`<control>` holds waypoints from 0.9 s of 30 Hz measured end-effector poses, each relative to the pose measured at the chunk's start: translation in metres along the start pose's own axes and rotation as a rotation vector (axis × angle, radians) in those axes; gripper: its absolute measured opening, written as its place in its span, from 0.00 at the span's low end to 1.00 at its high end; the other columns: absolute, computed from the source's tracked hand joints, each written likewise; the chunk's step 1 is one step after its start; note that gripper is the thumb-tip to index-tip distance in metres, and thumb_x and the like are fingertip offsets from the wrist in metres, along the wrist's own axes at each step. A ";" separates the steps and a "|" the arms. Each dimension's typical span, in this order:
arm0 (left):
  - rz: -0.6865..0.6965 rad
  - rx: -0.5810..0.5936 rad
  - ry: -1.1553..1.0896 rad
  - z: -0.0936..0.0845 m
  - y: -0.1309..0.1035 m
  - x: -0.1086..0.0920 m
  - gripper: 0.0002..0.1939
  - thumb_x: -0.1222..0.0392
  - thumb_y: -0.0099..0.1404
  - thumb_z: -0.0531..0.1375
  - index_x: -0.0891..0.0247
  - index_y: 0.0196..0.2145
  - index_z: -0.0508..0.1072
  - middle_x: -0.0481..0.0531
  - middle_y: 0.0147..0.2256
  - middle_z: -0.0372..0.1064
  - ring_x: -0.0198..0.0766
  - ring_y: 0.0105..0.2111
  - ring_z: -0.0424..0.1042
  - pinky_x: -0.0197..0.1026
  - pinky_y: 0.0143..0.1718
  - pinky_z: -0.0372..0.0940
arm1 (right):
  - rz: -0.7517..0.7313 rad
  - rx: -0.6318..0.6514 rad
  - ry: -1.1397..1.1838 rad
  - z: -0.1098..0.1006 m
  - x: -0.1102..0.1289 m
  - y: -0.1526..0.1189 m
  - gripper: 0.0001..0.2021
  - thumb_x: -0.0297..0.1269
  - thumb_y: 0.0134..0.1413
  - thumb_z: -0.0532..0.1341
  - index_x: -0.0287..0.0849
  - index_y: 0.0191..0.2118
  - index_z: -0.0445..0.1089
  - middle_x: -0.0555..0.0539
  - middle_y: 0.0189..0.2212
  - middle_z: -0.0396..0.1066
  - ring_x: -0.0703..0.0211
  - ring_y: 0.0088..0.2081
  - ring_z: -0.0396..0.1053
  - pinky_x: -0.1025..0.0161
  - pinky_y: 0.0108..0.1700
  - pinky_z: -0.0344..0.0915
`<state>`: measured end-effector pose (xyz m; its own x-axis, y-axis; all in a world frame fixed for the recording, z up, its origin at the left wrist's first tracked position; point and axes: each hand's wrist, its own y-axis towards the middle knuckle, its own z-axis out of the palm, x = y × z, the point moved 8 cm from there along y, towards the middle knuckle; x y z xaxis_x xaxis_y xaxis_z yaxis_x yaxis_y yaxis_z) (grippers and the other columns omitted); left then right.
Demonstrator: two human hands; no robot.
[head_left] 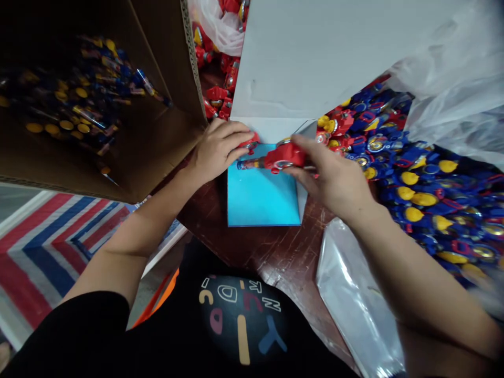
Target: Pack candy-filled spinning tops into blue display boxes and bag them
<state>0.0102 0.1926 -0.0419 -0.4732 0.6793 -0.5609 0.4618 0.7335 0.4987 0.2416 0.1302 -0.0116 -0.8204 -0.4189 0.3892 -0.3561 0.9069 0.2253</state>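
Note:
A small box with a bright blue inside (263, 199) stands in front of me, its tall white lid (299, 58) raised behind it. Over the box's right part my right hand (334, 178) grips a red toy (285, 156) between thumb and fingers. A small tube with a blue end (247, 164) lies left of that toy, over the blue surface. My left hand (218, 149) is at the box's left back corner, its fingers closed on a smaller red piece (250, 142).
A deep cardboard carton (157, 152) at the left holds many small blue-and-yellow tubes (82, 113). Many blue toys (425, 184) are heaped at the right, red ones (216, 97) behind. A clear plastic bag (354, 294) lies on the dark red table (252, 247).

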 end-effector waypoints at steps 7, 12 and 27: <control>0.068 0.005 -0.046 0.020 0.002 0.006 0.14 0.57 0.77 0.62 0.53 0.56 0.83 0.53 0.58 0.79 0.51 0.59 0.75 0.61 0.67 0.64 | -0.350 0.277 -0.307 0.019 0.061 0.010 0.26 0.40 0.77 0.52 0.55 0.74 0.65 0.43 0.48 0.82 0.52 0.35 0.76 0.60 0.25 0.55; -0.030 -0.027 0.081 -0.001 -0.024 0.010 0.19 0.55 0.81 0.56 0.56 0.64 0.76 0.55 0.66 0.72 0.46 0.67 0.70 0.56 0.71 0.62 | -0.500 0.246 -0.454 0.049 0.066 0.030 0.24 0.40 0.78 0.49 0.51 0.69 0.73 0.41 0.41 0.82 0.53 0.25 0.71 0.58 0.23 0.39; -1.246 -0.611 0.515 -0.112 -0.153 0.133 0.35 0.58 0.75 0.61 0.74 0.74 0.60 0.77 0.77 0.41 0.65 0.79 0.42 0.72 0.78 0.42 | -0.250 -0.006 -0.257 0.007 0.062 -0.007 0.29 0.58 0.77 0.53 0.46 0.71 0.69 0.39 0.50 0.82 0.45 0.33 0.78 0.58 0.23 0.49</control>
<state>-0.2081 0.1734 -0.1189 -0.5864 -0.5432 -0.6009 -0.7505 0.6435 0.1505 0.1902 0.0980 0.0047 -0.7942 -0.6019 0.0837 -0.5583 0.7770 0.2907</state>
